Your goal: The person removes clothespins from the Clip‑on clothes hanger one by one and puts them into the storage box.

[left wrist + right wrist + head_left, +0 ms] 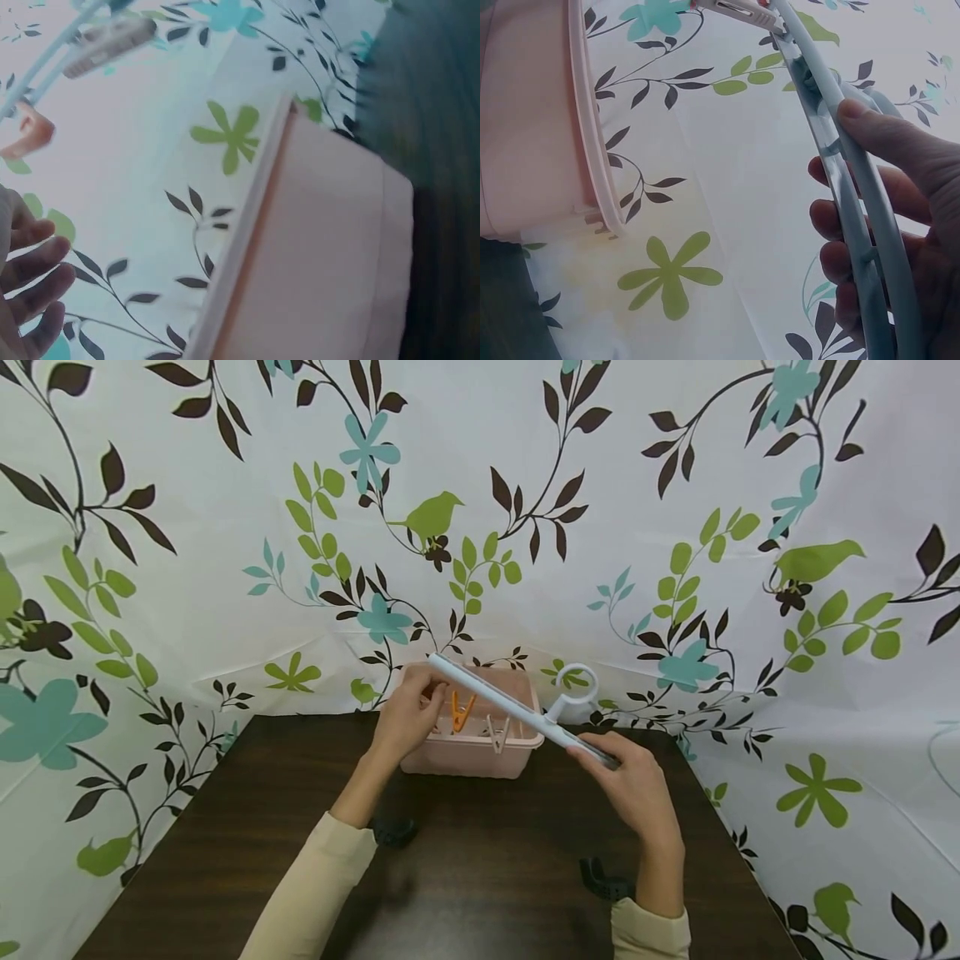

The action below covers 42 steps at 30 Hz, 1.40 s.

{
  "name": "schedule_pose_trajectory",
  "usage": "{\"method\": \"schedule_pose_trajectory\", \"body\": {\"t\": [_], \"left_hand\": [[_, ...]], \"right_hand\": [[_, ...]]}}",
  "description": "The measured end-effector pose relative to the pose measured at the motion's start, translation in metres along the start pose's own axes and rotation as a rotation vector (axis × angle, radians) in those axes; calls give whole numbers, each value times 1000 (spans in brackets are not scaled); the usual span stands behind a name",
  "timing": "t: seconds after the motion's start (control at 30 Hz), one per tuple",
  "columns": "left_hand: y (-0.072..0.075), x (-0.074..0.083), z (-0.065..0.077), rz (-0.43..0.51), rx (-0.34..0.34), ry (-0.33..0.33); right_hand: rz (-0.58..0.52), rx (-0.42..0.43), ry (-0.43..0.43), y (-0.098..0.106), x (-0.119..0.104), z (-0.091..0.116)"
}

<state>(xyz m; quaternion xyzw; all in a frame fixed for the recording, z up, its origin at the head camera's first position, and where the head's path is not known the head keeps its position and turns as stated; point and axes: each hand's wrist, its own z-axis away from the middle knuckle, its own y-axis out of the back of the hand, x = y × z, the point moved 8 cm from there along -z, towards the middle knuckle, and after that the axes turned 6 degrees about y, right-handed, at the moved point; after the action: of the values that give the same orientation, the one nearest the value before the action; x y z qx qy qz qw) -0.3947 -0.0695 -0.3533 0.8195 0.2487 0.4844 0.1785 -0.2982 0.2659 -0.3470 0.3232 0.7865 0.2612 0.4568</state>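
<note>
In the head view my right hand (630, 781) grips one end of a light blue clothes hanger (491, 692), holding it tilted with its hook (576, 685) upward. The right wrist view shows the thumb and fingers around the hanger's bar (881, 247). An orange clothespin (461, 713) and a pale pinkish clothespin (497, 735) hang from the hanger. My left hand (405, 714) is near the hanger's raised end, beside the orange clothespin. In the left wrist view its loosely bent fingers (37, 289) show apart from the orange clothespin (30, 133), with nothing seen between them.
A pink plastic box (465, 762) stands at the back of the dark wooden table (480, 860), behind and below the hanger. Its inside is partly hidden by the left hand and the clothespins. A patterned cloth (480, 510) with leaves and birds hangs behind the table.
</note>
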Motion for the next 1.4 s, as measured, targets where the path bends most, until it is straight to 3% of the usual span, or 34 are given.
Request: {"method": "schedule_pose_trajectory", "body": {"t": [0.13, 0.37, 0.57, 0.77, 0.93, 1.1, 1.23, 1.4], "left_hand": [[3, 10, 4, 138, -19, -23], [1, 25, 11, 219, -65, -84], [1, 40, 15, 277, -6, -170], [-8, 40, 17, 408, -43, -137], [-20, 38, 20, 525, -118, -105], [-28, 33, 25, 620, -209, -16], [-31, 29, 30, 673, -256, 45], [-30, 26, 31, 699, -255, 66]], "right_hand": [[0, 16, 3, 0, 0, 1], [0, 53, 15, 2, -1, -1], [1, 91, 44, 7, -4, 0], [-3, 118, 60, 9, -6, -2], [-18, 132, 61, 9, -7, -1], [-24, 121, 65, 6, -8, -1], [-24, 100, 59, 2, -8, 0], [-32, 95, 71, 0, -8, 0]]}}
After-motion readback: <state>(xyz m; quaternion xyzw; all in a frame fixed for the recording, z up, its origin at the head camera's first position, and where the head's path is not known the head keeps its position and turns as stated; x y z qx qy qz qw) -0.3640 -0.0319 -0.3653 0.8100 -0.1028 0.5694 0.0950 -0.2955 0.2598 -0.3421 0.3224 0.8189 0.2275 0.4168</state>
